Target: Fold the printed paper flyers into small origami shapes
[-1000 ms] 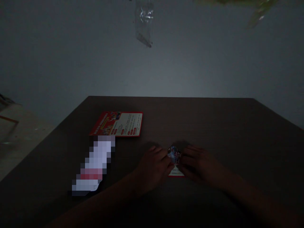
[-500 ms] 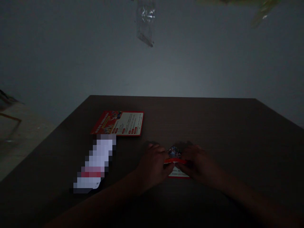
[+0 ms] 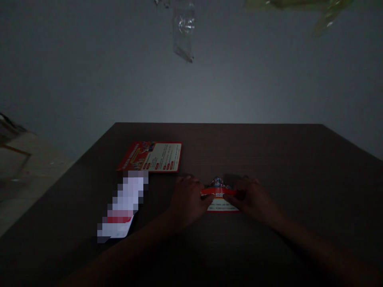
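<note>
Grey wall (image 3: 89,75) behind a dark table (image 3: 284,155); at left lies a red-and-white printed sheet (image 3: 166,157), with a pixelated, bright-faced device (image 3: 121,207) just beside its near edge. The left hand (image 3: 188,201) and right hand (image 3: 253,201), thumbs nearest the viewer, pinch opposite sides of a folded leaflet (image 3: 220,192), located between them at the table's near middle.

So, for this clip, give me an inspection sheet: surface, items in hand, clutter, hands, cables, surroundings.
Surface: dark table, dimly lit.
Items in hand: printed sheet, its red band curled up.
Clutter: red-and-white card; lit phone-like device nearer the person, screen pixelated.
Hands: left hand and right hand grip opposite sides of the sheet, thumbs at the band.
Cables: none identifiable; dark shape at far left unclear.
Surroundings: grey wall with clear plastic and yellowish tape.
</note>
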{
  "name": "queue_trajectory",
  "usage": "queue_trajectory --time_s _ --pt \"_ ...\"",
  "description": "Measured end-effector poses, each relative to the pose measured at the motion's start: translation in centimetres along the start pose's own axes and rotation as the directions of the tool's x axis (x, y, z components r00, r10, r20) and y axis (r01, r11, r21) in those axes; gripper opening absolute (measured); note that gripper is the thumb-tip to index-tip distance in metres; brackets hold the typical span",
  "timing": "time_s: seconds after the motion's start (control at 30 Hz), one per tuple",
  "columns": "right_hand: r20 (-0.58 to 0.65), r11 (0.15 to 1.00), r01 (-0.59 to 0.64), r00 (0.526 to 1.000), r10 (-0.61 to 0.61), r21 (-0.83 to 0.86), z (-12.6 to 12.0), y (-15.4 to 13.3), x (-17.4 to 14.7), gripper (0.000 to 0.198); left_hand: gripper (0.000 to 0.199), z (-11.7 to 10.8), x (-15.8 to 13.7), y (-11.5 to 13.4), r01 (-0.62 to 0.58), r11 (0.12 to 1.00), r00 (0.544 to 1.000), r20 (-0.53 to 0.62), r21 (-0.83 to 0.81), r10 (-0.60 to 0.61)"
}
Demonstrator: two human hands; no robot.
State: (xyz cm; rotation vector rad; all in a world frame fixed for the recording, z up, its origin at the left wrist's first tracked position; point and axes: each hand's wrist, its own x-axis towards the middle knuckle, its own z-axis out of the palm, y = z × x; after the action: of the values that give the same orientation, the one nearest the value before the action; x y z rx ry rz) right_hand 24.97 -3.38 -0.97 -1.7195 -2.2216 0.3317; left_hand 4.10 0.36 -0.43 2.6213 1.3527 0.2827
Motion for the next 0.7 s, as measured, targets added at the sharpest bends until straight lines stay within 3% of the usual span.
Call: queue_trajectory --time_s 0.27,0.7 --pt "0.021 0.999 -0.048 0.999 0.048 -0.02 -0.3 0.3 0.2 0.028 0.036 -0.8 0.2 -0.5 0.026 0.999 0.997 0.07 0.047 -0.029" --pt "0.251 0.971 -0.226 0.947 0.201 0.073 -2.0 1.6 0.3 0.028 0.034 -1.6 0.5 -1.3 0.062 0.997 0.984 0.163 0.04 -0.068"
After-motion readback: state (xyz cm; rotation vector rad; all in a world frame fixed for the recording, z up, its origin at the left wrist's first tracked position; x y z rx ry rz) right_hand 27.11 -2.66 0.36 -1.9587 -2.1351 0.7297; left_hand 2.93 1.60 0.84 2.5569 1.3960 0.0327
